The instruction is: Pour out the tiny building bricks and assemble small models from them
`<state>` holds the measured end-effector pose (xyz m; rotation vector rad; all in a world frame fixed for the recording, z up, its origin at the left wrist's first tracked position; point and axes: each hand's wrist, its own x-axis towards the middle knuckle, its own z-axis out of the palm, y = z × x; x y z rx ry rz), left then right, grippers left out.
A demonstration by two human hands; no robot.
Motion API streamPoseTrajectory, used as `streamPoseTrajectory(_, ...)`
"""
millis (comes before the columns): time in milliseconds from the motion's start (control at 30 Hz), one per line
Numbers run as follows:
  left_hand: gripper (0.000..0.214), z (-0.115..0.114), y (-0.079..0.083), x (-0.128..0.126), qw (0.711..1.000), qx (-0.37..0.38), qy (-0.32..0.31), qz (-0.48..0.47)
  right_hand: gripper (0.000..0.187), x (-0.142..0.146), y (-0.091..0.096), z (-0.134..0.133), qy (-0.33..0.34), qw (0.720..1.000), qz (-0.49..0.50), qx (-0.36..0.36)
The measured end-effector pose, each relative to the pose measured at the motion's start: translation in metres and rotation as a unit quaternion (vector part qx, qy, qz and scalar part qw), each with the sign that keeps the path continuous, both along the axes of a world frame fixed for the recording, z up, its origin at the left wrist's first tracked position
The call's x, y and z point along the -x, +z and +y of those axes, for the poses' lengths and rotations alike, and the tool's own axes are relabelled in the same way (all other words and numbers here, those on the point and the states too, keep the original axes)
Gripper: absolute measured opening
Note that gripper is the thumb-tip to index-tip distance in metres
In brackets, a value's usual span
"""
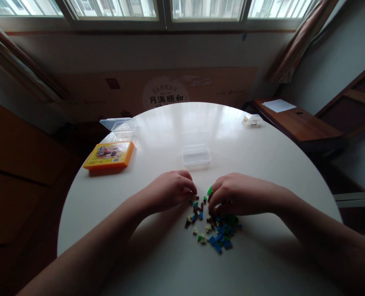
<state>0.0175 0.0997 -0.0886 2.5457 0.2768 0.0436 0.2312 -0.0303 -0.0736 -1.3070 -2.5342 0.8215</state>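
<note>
A pile of tiny building bricks (215,230), blue, green, brown and cream, lies on the round white table (262,164) close to me. My left hand (170,190) rests just left of the pile with its fingers curled and pinched at the pile's upper edge; what they hold is too small to name. My right hand (238,193) is curled over the pile's top right, and a small green brick (210,190) shows at its fingertips.
An open clear plastic box (195,149) stands beyond the hands at mid-table. An orange flat box (110,155) and another clear open case (119,125) sit at the left edge. A small white packet (252,119) lies far right. A wooden bench (296,121) holds a paper.
</note>
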Motion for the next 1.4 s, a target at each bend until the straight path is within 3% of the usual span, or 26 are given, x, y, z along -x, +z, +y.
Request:
streamPoseTrajectory(700,0.015,0.004,0.004,0.006,0.999,-0.026,-0.042,0.011,0.009,0.002,-0.004,0.003,-0.011,1.000,-0.027,-0.001)
streamPoseTrajectory(867,0.015,0.004,0.004,0.005,0.999,-0.028,-0.033,0.019,0.008,-0.005,-0.002,0.004,-0.023,1.000,0.015,0.005)
streamPoseTrajectory(1133,0.013,0.000,0.006,0.005,0.999,-0.022,-0.030,0.023,0.014,-0.022,-0.004,0.009,-0.098,0.990,0.086,-0.053)
streamPoseTrajectory(1400,0.014,0.000,0.006,0.002,0.999,-0.027,-0.025,0.023,0.015,-0.022,-0.012,0.014,-0.113,0.983,0.098,-0.106)
